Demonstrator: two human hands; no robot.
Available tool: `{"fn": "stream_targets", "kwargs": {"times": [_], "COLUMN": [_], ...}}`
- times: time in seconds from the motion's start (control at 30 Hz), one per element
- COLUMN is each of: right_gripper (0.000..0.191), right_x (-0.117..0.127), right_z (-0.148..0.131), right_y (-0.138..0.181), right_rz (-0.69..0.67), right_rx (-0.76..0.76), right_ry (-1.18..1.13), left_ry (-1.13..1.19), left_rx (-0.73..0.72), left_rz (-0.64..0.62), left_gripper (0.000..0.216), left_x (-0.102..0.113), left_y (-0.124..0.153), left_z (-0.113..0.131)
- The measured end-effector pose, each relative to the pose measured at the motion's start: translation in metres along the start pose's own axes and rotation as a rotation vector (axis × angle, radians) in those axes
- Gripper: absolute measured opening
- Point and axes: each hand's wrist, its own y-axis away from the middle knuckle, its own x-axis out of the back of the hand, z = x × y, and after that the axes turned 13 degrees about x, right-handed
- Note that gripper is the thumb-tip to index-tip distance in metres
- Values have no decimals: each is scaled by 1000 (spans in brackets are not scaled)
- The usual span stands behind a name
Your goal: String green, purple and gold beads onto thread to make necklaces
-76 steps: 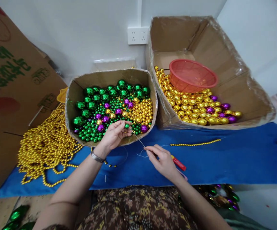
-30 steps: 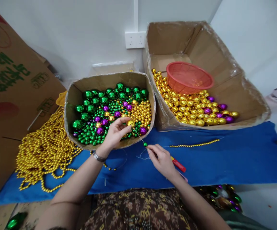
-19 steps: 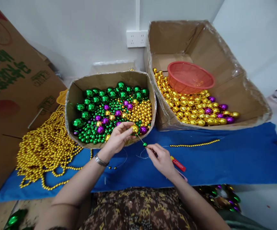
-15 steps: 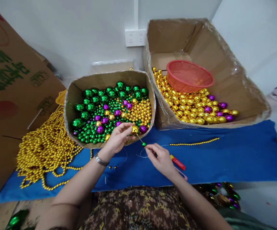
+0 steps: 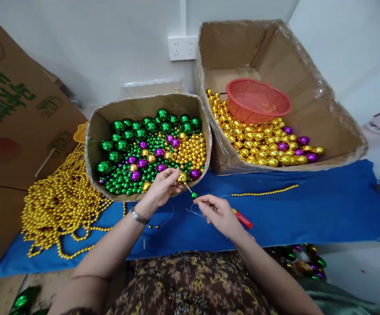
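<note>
My left hand (image 5: 164,187) pinches a large shiny gold bead (image 5: 182,177) over the front right rim of the smaller box. Below and to the right, my right hand (image 5: 219,215) has its fingertips closed on a thin needle (image 5: 188,188). A small green bead (image 5: 194,195) sits on the needle just beyond those fingertips. The needle's upper end meets the gold bead; whether it has passed through is hidden. Clear thread (image 5: 194,211) loops near my right hand. Two small dark-gold beads (image 5: 153,226) lie on a thread below my left wrist.
The smaller cardboard box (image 5: 87,151) holds green, purple and gold beads. A larger box (image 5: 334,122) holds gold and purple beads and a red basket (image 5: 258,114). Gold bead strands (image 5: 58,205) pile at left. A short gold strand (image 5: 265,191) and a red tube (image 5: 243,218) lie on the blue cloth (image 5: 308,218).
Both hands keep their holds, and the needle with the green bead stays lined up with the gold bead. The whole view has shifted slightly.
</note>
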Motion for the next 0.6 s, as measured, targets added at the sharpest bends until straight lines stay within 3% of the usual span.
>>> {"fn": "stream_targets", "kwargs": {"times": [0.13,0.37,0.6], "right_gripper": [31,20,19], "right_x": [-1,2,5], "right_z": [4,21,26], "right_y": [0,-3,-2], "right_rz": [-5,105,38], "right_rx": [35,304,346], "right_ry": [41,511,550], "left_ry": [-5,-16,-143], "left_rx": [-2,-110,-176], "left_rz": [-46,-209,-330], "left_gripper": [40,39,43], "left_x": [-1,0,1], "left_y": [3,12,18], "left_z": [0,-4,-8]}}
